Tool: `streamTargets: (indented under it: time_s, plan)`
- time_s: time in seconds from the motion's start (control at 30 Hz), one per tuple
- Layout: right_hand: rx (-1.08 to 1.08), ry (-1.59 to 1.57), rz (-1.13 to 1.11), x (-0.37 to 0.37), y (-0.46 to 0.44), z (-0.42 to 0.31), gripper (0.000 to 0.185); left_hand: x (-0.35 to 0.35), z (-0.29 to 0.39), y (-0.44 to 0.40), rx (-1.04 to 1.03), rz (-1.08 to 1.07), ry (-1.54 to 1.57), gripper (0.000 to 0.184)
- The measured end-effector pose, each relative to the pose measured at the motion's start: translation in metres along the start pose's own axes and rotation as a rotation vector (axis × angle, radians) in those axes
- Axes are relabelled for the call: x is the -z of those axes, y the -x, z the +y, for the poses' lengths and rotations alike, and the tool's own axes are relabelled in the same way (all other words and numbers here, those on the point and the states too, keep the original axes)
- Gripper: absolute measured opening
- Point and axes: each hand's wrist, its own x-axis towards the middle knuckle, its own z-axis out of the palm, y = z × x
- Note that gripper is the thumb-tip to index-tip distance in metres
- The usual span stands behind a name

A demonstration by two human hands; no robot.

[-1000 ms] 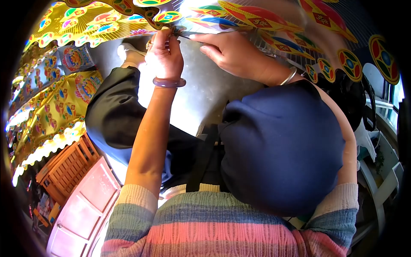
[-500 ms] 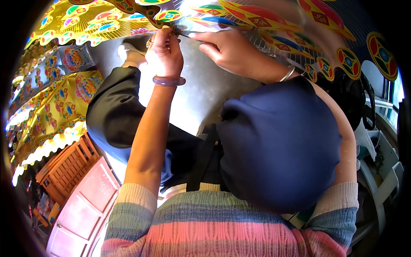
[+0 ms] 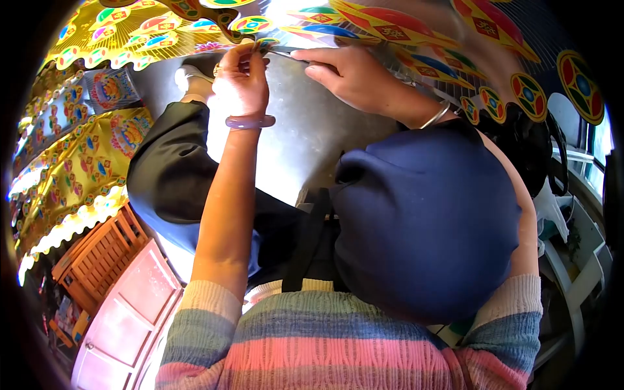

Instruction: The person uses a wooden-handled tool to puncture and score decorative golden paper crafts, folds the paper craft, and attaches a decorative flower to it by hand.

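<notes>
My left hand [image 3: 242, 84], with a purple bangle at its wrist, is raised at the lower edge of a shiny sheet [image 3: 156, 26] printed with colourful ovals. Its thumb and fingers are pinched on the scalloped edge, beside a small round motif. To the right, my right hand [image 3: 357, 78] wears a silver bangle. It is closed round a slim dark tool [image 3: 282, 49] whose tip points left to the edge by my left fingers. The tool's other end is hidden in the hand, so its kind cannot be made out.
Gold and silver printed sheets [image 3: 81, 156] hang at the left. Below them are a slatted wooden piece [image 3: 107, 250] and a pink panelled cabinet [image 3: 130, 312]. My raised knees [image 3: 422, 214] are under my arms. A black bag [image 3: 520, 146] and white chair parts [image 3: 585, 279] stand at the right.
My left hand has shifted slightly left and down, its fingers a little looser, widening the gap between the hands. My right hand has moved slightly right, with the tool still in it.
</notes>
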Motion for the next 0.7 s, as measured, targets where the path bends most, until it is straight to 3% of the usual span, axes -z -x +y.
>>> streamTargets:
  time_s: [0.37, 0.7]
  plan:
    - [0.098, 0.218, 0.071, 0.0025, 0.0022, -0.0016, 0.027, -0.0011, 0.0018, 0.0051, 0.063, 0.026, 0.134, 0.008]
    - [0.127, 0.231, 0.056, 0.0002, 0.0005, 0.0037, 0.027, 0.0002, -0.0016, 0.0069, 0.027, -0.022, 0.071, 0.016]
